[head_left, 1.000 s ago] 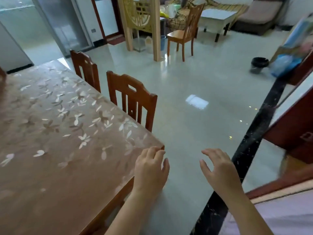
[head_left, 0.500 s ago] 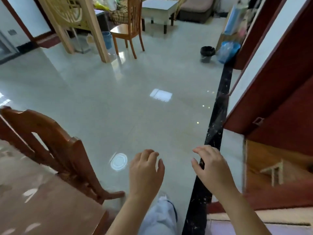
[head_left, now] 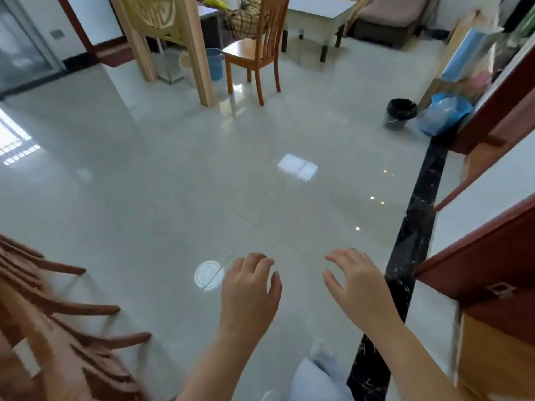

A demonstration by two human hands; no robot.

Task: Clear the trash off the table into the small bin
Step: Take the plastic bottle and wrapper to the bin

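A small bin (head_left: 401,113) with a black liner stands on the tiled floor at the far right, beside a blue plastic bag (head_left: 443,112). My left hand (head_left: 249,290) and my right hand (head_left: 354,282) hover over the floor in front of me, fingers loosely curled, holding nothing. The table is out of view; only a blurred brown chair (head_left: 52,328) shows at the lower left. No trash is visible.
A black marble strip (head_left: 414,241) runs along the floor on the right, next to dark red door frames (head_left: 492,250). A wooden chair (head_left: 257,50), a blue bucket (head_left: 215,63) and a wooden screen (head_left: 173,33) stand farther back. My pale trouser leg (head_left: 315,377) shows at the bottom.
The view has swung right, away from the table, which has left the frame. The small bin has come nearer. Both hands stay empty in front of me.
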